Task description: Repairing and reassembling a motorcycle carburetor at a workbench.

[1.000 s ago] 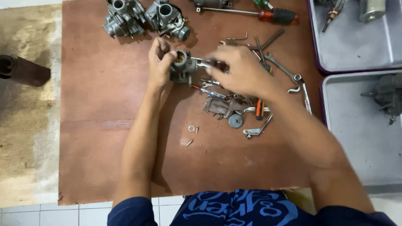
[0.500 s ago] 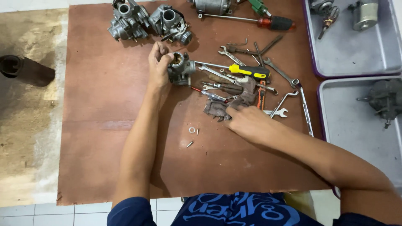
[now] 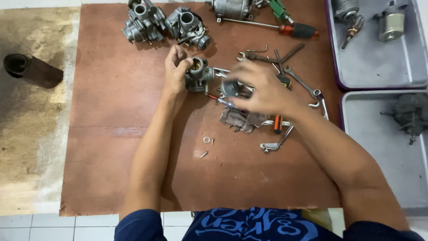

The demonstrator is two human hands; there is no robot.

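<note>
Head view: left hand [image 3: 176,71] grips ridged metal carburetor [image 3: 198,75]; blurred right hand [image 3: 263,89] pinches small grey round part [image 3: 230,88].

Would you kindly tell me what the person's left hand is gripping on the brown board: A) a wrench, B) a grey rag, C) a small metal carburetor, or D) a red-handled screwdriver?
C: the left hand is wrapped around the small metal carburetor, while the red-handled screwdriver lies untouched near the top of the brown board.
</note>
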